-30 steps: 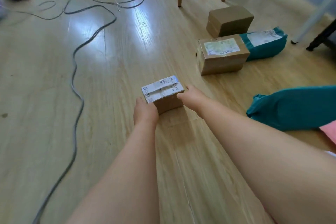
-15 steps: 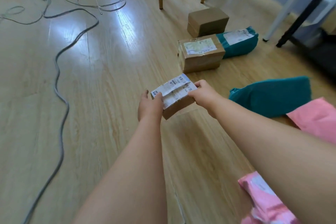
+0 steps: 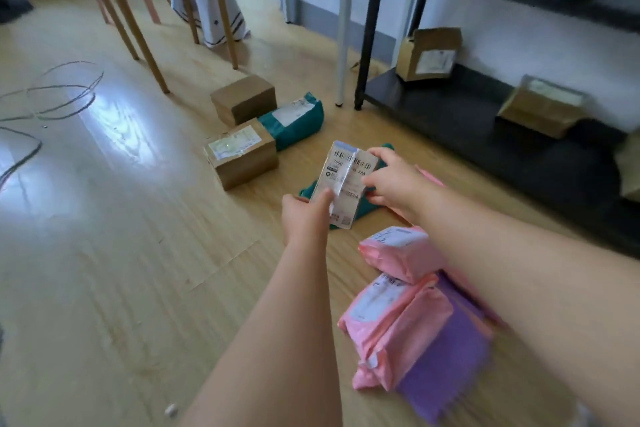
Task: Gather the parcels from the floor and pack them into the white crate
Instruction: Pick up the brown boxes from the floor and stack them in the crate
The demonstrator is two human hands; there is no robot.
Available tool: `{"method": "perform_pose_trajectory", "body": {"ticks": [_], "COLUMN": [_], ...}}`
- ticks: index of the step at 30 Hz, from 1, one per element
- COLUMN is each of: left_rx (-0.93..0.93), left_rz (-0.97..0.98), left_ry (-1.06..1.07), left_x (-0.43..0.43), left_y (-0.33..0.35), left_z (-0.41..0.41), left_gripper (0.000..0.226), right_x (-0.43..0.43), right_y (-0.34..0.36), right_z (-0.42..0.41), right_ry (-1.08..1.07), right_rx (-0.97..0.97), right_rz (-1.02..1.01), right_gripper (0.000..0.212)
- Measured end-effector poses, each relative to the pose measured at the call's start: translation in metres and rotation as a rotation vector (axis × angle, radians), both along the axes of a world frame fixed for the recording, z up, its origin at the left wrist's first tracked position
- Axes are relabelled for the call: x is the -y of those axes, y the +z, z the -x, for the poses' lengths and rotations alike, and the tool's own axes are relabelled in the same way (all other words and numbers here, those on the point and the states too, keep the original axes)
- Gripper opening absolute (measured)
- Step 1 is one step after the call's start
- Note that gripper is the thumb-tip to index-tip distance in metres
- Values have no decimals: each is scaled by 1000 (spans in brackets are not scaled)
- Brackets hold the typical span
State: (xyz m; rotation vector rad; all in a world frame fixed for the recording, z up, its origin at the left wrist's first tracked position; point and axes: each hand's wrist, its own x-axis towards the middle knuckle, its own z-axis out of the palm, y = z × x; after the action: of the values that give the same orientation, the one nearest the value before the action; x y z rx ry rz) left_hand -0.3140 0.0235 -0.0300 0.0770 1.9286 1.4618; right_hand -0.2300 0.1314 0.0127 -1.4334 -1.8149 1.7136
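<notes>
Bright light glares white off the wooden floor (image 3: 114, 135) well left of the left hand (image 3: 304, 217); motion blur softens everything beyond, wide-angle edges bending.

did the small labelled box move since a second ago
Yes. The small box lay on the floor near-left of the labelled carton; now the left hand and right hand hold it raised, right of that carton.

Small labelled parcel (image 3: 347, 180) held upright above floor.
</notes>
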Motion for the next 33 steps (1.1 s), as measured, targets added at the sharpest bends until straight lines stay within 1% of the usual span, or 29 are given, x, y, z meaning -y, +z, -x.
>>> {"method": "perform_pose_trajectory", "body": {"ticks": [5, 8, 10, 11, 12, 13, 15, 16, 17, 20, 22, 26, 30, 33], "left_rx": [-120, -210, -243, -252, -259, -269, -282, -279, -270, -235, -218, -255, -151, -72], "left_rz": [-50, -67, -62, -58, -52, -54, -56, -65, -80, -124, -142, -132, -172, -202], "left_ry": [-247, -352, -401, -422, -442, -457, -490, -505, -520, -548, -560, -621, -668, -733], "left_x": [-37, -49, -51, -51, -50, -49, -50, -52, -54, -63, -66, -76, -88, -98], "left_y": [34, 56, 68, 74, 80, 87, 99, 106, 114, 135, 151, 170, 186, 191], "left_z": [-67, -102, -123, -133, -144, -154, -171, -180, -191, -223, -244, -264, -299, -329], "left_gripper": [27, 14, 18, 24, 29, 31, 31, 31, 31, 29, 27, 15, 23, 29], "right_x": [-20, -22, -22, -21, -19, -17, -15, -15, -15, -15, -14, -16, -18, -26], "right_y": [47, 64, 73, 77, 82, 87, 94, 96, 99, 111, 123, 142, 163, 181], "right_z": [-79, -118, -140, -153, -167, -181, -204, -216, -228, -256, -273, -294, -332, -363], "right_ry": [-79, -162, -223, -255, -287, -305, -305, -300, -307, -341, -373, -398, -460, -511], "right_rx": [18, -6, -5, -8, -29, -47, -20, 9, 19, 2, -3, -12, 43, 161], "right_rz": [-103, -118, -105, -93, -73, -59, -65, -82, -96, -111, -138, -153, -204, -227], "right_gripper": [69, 81, 86, 85, 79, 65, 32, 23, 21, 29, 31, 22, 21, 24]}}
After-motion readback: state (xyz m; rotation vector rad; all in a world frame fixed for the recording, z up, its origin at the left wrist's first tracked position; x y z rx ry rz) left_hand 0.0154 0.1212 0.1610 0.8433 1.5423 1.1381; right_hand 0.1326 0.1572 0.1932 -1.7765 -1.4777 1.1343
